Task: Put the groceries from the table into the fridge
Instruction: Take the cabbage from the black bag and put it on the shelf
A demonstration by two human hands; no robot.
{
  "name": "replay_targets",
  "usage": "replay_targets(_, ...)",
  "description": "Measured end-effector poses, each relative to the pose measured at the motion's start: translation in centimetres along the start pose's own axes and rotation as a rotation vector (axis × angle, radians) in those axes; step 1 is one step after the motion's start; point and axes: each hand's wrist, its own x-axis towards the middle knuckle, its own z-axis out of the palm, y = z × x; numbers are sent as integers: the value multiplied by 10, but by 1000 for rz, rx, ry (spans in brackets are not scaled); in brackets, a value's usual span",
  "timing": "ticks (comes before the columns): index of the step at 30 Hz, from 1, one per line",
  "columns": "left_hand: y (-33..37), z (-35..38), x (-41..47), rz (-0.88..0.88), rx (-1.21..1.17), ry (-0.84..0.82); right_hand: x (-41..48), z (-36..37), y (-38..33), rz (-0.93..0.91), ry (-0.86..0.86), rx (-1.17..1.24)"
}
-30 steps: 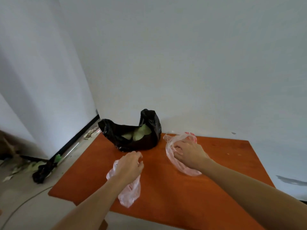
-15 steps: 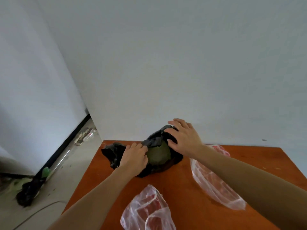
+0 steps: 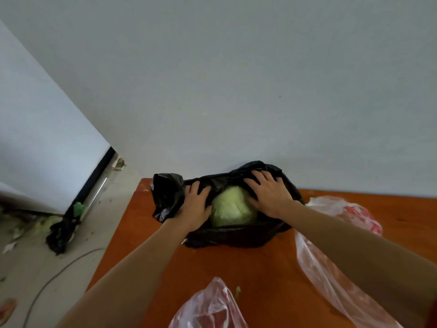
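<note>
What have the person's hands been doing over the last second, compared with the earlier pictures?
The left hand let go of the near clear bag and the right hand let go of the right clear bag. Both moved forward to the black bag. The left now grips its rim and the right rests spread fingers on it. The cabbage shows more. Both clear bags stayed on the table.

Wider-spread black bag [image 3: 169, 197], pale green cabbage [image 3: 230, 208] now more exposed
</note>
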Motion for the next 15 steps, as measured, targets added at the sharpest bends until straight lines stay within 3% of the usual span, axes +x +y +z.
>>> replay_targets(5, -4, 25, 46, -58, -383, -49, 21, 37, 21, 119, -45, 325)
replay_targets(9, -12, 54, 75, -55, -438, -8, 25, 79, 31, 235, -46, 550)
replay_targets(15, -30, 79, 97, -18, -401, 99, 20, 112, 28, 395, -142, 680)
